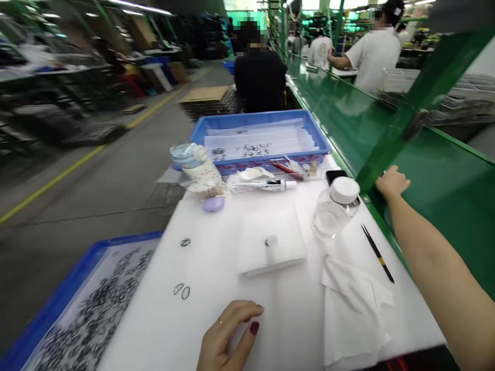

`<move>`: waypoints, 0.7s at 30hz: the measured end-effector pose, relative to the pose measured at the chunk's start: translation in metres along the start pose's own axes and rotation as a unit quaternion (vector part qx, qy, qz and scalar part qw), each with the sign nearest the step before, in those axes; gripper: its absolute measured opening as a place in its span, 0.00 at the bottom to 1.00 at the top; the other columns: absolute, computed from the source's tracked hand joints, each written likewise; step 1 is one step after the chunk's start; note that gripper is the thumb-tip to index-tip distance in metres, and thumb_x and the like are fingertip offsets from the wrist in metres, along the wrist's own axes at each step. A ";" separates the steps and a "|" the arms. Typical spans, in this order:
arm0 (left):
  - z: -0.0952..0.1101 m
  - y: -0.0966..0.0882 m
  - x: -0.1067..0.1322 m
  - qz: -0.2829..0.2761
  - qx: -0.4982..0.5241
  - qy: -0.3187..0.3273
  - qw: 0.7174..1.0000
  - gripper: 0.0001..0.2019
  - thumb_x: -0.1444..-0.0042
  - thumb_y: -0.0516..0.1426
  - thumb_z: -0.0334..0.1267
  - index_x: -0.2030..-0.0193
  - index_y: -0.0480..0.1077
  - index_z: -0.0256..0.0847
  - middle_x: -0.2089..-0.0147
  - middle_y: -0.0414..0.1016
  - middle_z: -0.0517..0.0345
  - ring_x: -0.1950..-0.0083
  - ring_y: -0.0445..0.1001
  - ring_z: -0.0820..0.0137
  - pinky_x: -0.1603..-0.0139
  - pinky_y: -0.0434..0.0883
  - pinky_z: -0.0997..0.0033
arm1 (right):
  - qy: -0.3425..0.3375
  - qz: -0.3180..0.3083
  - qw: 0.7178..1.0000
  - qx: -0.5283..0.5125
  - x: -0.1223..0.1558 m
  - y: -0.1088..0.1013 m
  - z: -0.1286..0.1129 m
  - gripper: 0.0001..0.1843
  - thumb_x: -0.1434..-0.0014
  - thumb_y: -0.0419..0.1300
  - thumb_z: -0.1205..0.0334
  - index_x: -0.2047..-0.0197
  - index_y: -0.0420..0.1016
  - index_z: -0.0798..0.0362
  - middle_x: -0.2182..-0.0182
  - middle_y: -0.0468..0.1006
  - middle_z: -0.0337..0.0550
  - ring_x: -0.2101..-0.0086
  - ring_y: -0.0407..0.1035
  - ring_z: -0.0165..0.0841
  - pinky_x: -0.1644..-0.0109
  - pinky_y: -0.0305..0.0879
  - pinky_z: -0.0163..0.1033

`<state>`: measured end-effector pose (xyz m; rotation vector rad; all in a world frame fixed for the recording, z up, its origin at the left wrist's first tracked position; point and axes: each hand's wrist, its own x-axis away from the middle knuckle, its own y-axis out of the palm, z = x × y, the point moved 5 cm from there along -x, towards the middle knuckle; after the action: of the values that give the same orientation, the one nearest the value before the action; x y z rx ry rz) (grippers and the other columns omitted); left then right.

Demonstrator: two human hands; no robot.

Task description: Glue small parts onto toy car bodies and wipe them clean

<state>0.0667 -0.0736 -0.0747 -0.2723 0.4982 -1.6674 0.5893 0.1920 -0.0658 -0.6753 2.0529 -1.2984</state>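
Note:
My left hand (232, 332) rests over the front of the white table (286, 324), thumb and index finger apart, with nothing between them. Beyond it lies a folded white pad (255, 257), carrying a small round piece (271, 240) with a dark edge. My right hand (392, 181) reaches past the table's right side, over the green conveyor belt (436, 206). Its fingers are curled, and whatever they hold is too small and hidden to name. Left of the pad are a dark ring-shaped piece (185, 241) and two thin black rings (185, 292).
A capped clear jar (328, 216), black tweezers (378, 253) and a white cloth (356, 309) lie at right. Behind are a tube (276, 185), a purple case (213, 204) and a blue tray (261, 117). Another blue bin (93, 252) stands lower left. A green post (410, 108) rises at right.

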 end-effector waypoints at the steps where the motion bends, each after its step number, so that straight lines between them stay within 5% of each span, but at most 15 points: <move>1: 0.003 0.001 -0.001 0.008 0.007 0.000 1.000 0.08 0.37 0.57 0.40 0.59 0.79 0.48 0.60 0.81 0.54 0.58 0.81 0.63 0.58 0.80 0.69 | 0.003 -0.007 1.000 -0.005 -0.002 -0.002 0.001 0.18 0.48 0.64 0.52 0.61 0.68 0.57 0.64 0.76 0.69 0.56 0.70 0.52 0.53 0.57 0.56; 7: 0.016 0.007 -0.001 0.023 0.026 0.012 0.999 0.09 0.35 0.55 0.40 0.59 0.78 0.45 0.61 0.80 0.51 0.59 0.79 0.62 0.58 0.79 0.65 | -0.004 -0.054 0.998 -0.038 0.022 -0.042 0.050 0.26 0.62 0.72 0.52 0.75 0.55 0.42 0.80 0.71 0.48 0.74 0.69 0.48 0.66 0.57 0.52; 10: 0.022 0.011 0.001 0.001 0.019 0.030 0.999 0.09 0.36 0.55 0.37 0.59 0.78 0.44 0.60 0.80 0.51 0.58 0.79 0.61 0.56 0.79 0.62 | -0.033 -0.067 0.995 -0.068 0.067 -0.081 0.080 0.23 0.63 0.74 0.52 0.72 0.61 0.40 0.72 0.79 0.51 0.78 0.69 0.45 0.73 0.60 0.50; 12: 0.025 0.014 0.001 -0.017 0.013 0.041 0.999 0.08 0.37 0.55 0.35 0.58 0.77 0.44 0.59 0.80 0.51 0.56 0.79 0.61 0.54 0.79 0.61 | -0.146 -0.057 0.982 -0.108 0.113 -0.111 0.075 0.21 0.56 0.72 0.46 0.64 0.66 0.37 0.64 0.82 0.53 0.74 0.74 0.47 0.76 0.61 0.48; 14: 0.026 0.017 0.001 -0.033 0.003 0.047 0.998 0.09 0.38 0.56 0.34 0.56 0.77 0.45 0.56 0.80 0.51 0.54 0.79 0.60 0.51 0.79 0.58 | -0.320 -0.073 0.931 -0.156 0.176 -0.134 0.046 0.23 0.50 0.69 0.44 0.53 0.68 0.35 0.59 0.82 0.52 0.65 0.78 0.48 0.79 0.65 0.45; 16: 0.026 0.019 0.002 -0.042 -0.006 0.042 0.998 0.14 0.40 0.56 0.33 0.48 0.75 0.46 0.50 0.79 0.50 0.50 0.78 0.59 0.48 0.78 0.55 | -0.492 -0.110 0.843 -0.187 0.250 -0.147 0.003 0.19 0.42 0.66 0.50 0.48 0.70 0.39 0.57 0.81 0.49 0.61 0.79 0.44 0.69 0.75 0.45; 18: 0.023 0.019 0.006 -0.049 -0.017 0.034 0.998 0.25 0.43 0.58 0.31 0.38 0.69 0.46 0.41 0.75 0.49 0.44 0.76 0.57 0.42 0.76 0.53 | -0.592 -0.176 0.765 -0.184 0.316 -0.142 -0.039 0.19 0.37 0.60 0.62 0.43 0.67 0.45 0.54 0.79 0.50 0.56 0.77 0.41 0.57 0.77 0.46; 21: 0.016 0.020 0.020 -0.066 -0.037 0.041 0.996 0.38 0.48 0.59 0.27 0.29 0.58 0.46 0.31 0.65 0.48 0.33 0.69 0.55 0.33 0.69 0.50 | -0.684 -0.232 0.672 -0.165 0.383 -0.119 -0.089 0.21 0.39 0.53 0.75 0.44 0.66 0.52 0.57 0.79 0.49 0.57 0.75 0.39 0.55 0.75 0.46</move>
<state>0.0882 -0.0980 -0.0720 -0.2974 0.6149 -1.7959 0.2745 -0.0668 -0.0132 -1.7224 0.7808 -0.2275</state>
